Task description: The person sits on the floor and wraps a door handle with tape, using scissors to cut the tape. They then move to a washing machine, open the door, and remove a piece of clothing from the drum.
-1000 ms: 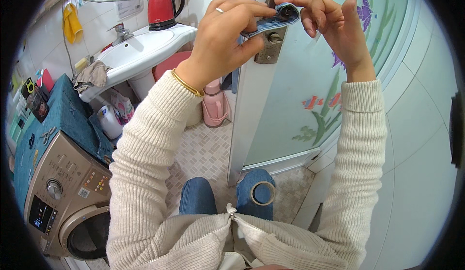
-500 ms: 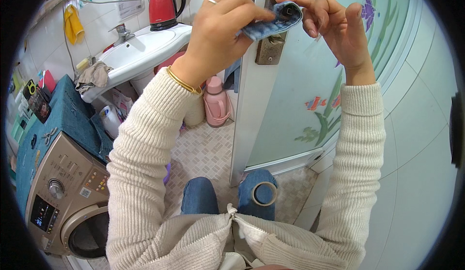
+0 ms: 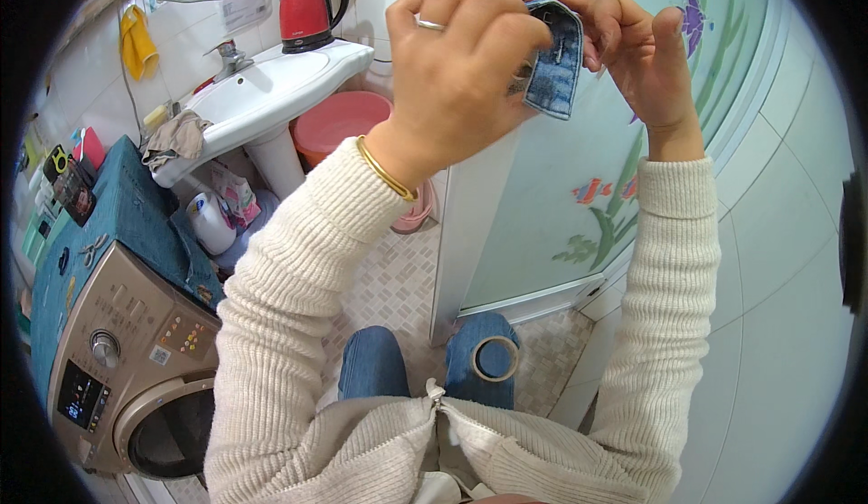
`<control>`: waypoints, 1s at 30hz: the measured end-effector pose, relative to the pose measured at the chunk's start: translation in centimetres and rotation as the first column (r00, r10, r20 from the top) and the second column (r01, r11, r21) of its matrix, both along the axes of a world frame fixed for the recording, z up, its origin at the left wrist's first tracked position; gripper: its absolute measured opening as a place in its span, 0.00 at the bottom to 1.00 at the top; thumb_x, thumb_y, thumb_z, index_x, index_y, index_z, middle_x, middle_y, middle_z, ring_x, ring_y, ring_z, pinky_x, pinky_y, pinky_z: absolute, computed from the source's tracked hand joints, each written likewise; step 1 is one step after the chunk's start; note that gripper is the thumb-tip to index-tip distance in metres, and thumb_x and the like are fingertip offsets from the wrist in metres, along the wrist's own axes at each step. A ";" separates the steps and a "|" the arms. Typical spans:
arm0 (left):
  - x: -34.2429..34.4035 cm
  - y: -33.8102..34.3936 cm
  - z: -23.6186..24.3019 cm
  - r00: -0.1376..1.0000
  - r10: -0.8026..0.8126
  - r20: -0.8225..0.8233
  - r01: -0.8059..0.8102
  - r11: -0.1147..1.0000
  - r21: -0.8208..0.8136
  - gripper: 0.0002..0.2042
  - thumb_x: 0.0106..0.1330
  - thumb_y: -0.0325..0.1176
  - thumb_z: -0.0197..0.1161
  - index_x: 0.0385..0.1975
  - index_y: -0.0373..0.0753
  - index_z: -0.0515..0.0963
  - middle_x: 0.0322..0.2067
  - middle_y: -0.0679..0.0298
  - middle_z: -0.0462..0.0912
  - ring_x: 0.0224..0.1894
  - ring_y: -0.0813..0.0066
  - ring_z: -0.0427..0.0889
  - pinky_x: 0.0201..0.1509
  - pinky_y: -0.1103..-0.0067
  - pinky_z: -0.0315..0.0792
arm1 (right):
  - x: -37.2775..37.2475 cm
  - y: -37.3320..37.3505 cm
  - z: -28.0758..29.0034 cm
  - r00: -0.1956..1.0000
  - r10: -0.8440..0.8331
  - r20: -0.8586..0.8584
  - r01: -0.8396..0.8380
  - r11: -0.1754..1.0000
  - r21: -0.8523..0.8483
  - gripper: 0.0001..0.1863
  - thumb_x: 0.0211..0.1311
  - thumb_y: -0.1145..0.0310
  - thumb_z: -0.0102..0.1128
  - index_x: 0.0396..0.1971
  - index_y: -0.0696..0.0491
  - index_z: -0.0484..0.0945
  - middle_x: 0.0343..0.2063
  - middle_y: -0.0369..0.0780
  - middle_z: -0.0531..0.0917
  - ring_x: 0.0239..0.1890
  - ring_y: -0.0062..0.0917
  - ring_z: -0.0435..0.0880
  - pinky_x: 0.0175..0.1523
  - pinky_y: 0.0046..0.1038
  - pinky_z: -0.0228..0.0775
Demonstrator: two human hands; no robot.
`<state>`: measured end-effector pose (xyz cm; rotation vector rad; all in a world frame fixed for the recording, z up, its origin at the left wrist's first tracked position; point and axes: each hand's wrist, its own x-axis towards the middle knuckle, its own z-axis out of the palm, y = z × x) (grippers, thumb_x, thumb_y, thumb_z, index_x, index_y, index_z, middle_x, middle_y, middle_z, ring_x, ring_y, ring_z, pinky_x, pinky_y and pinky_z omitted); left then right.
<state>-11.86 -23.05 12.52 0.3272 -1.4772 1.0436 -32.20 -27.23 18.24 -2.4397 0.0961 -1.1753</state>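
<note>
My left hand [image 3: 466, 75], with a ring on one finger and a gold bangle at the wrist, is closed on a short folded piece of blue denim [image 3: 554, 79]. A small pale mark shows on the denim's face, and part of the piece is hidden by my fingers. My right hand [image 3: 637, 56] is right beside it, one finger reaching to the denim's top edge. Its thumb stands apart while other fingers curl; what they hold cannot be made out. A ring-shaped roll of tape [image 3: 476, 359] rests on my right knee.
At the left stands a washing machine [image 3: 136, 323] under a teal cloth [image 3: 127, 206]. Beyond it are a white sink [image 3: 262, 88], a red kettle [image 3: 307, 18] and a pink basin [image 3: 339, 124]. A frosted glass door [image 3: 542, 197] is close behind my hands.
My left hand has turned and moved right and slightly down, swinging the denim upright. My right hand has barely moved; a thin clear strip at its fingers earlier no longer shows.
</note>
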 end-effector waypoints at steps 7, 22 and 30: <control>-0.5 -0.2 -1.2 0.990 0.121 0.068 -0.116 0.991 -0.067 0.13 0.38 0.26 0.70 0.24 0.46 0.76 0.32 0.73 0.79 0.38 0.69 0.75 0.48 0.69 0.60 | 0.3 0.3 0.0 1.000 0.005 -0.011 -0.005 1.000 0.006 0.37 0.59 0.23 0.28 0.21 0.44 0.65 0.54 0.55 0.75 0.21 0.12 0.63 0.31 0.12 0.60; 1.3 0.0 -1.4 0.984 0.180 -0.002 -0.180 0.984 -0.001 0.12 0.45 0.24 0.68 0.32 0.44 0.83 0.26 0.71 0.76 0.31 0.72 0.74 0.40 0.74 0.63 | 0.1 -0.2 -0.2 0.997 0.075 -0.016 -0.075 0.997 0.024 0.35 0.60 0.24 0.27 0.21 0.44 0.63 0.57 0.55 0.73 0.21 0.12 0.62 0.30 0.14 0.58; 1.3 0.2 -1.3 0.987 0.161 -0.002 -0.161 0.984 -0.077 0.12 0.42 0.24 0.68 0.29 0.43 0.83 0.41 0.67 0.79 0.43 0.66 0.74 0.48 0.73 0.64 | -0.2 0.1 -0.1 0.998 0.063 -0.012 -0.063 0.997 0.037 0.35 0.60 0.25 0.28 0.21 0.45 0.62 0.57 0.55 0.73 0.22 0.12 0.61 0.31 0.15 0.59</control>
